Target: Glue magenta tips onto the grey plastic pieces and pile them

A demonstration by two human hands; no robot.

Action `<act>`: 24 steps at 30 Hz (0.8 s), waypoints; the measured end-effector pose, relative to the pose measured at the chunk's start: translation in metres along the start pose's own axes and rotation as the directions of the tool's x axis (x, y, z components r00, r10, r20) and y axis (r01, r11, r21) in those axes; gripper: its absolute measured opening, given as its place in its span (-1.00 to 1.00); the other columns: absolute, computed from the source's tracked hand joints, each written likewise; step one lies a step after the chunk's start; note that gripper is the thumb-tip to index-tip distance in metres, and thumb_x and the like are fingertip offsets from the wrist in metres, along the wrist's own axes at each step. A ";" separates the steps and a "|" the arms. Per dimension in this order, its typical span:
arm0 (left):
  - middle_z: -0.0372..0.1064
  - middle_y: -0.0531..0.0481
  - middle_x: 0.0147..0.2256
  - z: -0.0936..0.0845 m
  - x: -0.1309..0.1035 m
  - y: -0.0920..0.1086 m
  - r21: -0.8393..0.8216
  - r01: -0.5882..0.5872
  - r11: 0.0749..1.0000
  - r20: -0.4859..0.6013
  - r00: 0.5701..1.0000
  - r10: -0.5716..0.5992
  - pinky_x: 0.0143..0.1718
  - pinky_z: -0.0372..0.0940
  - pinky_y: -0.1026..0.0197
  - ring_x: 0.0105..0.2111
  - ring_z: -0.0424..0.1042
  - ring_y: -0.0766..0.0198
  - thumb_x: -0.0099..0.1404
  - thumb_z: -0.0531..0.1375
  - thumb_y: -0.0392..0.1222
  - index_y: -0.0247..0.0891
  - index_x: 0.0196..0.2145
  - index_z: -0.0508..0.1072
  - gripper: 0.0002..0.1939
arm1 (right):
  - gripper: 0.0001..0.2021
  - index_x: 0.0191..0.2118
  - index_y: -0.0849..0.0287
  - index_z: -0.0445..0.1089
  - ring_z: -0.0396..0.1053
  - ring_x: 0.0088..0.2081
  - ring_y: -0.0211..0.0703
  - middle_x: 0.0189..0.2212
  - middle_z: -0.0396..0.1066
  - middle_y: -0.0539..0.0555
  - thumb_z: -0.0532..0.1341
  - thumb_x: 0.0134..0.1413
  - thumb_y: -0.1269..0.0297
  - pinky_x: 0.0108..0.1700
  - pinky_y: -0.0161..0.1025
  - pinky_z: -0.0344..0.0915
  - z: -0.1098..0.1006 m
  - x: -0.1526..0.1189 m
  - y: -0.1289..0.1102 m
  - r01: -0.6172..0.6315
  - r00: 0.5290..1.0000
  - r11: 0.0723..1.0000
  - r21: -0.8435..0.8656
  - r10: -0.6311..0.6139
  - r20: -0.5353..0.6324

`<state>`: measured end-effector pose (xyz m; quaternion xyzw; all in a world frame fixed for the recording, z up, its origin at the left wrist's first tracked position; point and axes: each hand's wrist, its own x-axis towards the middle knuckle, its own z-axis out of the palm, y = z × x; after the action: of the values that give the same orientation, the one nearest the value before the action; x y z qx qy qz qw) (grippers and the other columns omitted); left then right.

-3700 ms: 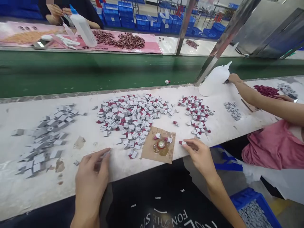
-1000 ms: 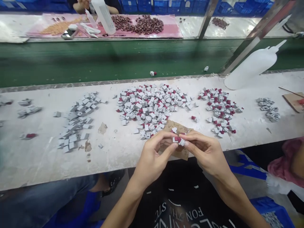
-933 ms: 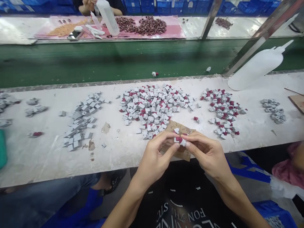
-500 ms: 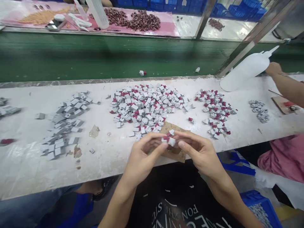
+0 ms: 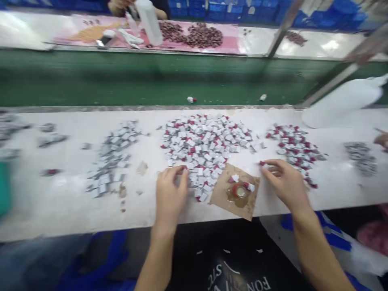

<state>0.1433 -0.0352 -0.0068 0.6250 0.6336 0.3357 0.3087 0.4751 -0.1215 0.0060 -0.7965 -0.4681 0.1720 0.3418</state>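
My right fingers (image 5: 275, 163) pinch a red-tipped piece (image 5: 262, 163), red end out, likely to keep it clear, just past the far right corner of the cardboard (image 5: 222, 190). Left fingers (image 5: 175, 171) blurred beside main pile (image 5: 204, 141): can't tell if gripping. Cardboard sits between, probably for two-sided reach.

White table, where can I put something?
Bare table shows low left, between the teal object and grey block pile. Low right, below the small grey pieces, is mostly free. The middle's crowded: big grey-and-red pile, brown cardboard, left hand.
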 end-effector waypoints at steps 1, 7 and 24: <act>0.65 -0.19 -0.12 0.000 -0.003 -0.001 0.022 -0.005 1.000 -0.006 1.000 0.005 0.15 0.44 -0.13 -0.03 0.59 -0.10 0.45 0.29 0.04 -0.16 -0.09 0.67 -0.73 | -0.64 -0.12 0.10 0.65 0.62 -0.31 0.14 -0.27 0.64 0.20 0.37 0.17 -0.08 -0.20 0.07 0.54 -0.002 -0.003 0.003 -0.001 1.000 1.000 -0.012 0.001 -0.001; 0.56 -0.22 -0.04 -0.032 -0.007 -0.014 0.158 0.061 0.985 -0.153 0.987 -0.036 0.19 0.45 -0.16 0.04 0.54 -0.12 0.52 0.24 -0.06 -0.19 0.09 0.63 -0.70 | -0.57 -0.05 0.00 0.69 0.64 -0.32 0.13 -0.17 0.63 0.18 0.36 0.19 -0.20 -0.25 0.05 0.55 -0.010 -0.022 0.030 0.044 0.997 0.994 -0.100 -0.036 0.073; 0.57 -0.20 -0.07 -0.085 0.012 -0.030 0.069 0.264 0.962 -0.194 0.950 -0.246 0.07 0.54 -0.05 -0.08 0.59 -0.03 0.42 0.30 0.01 -0.19 -0.01 0.65 -0.69 | -0.73 -0.05 -0.07 0.75 0.69 -0.14 0.07 -0.08 0.73 0.09 0.53 0.30 -0.09 -0.12 -0.09 0.67 -0.016 -0.057 -0.003 -0.029 0.999 0.969 0.247 0.022 0.029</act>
<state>0.0561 -0.0267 0.0191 0.5180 0.7498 0.3190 0.2601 0.4545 -0.1758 0.0165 -0.7514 -0.4371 0.2435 0.4302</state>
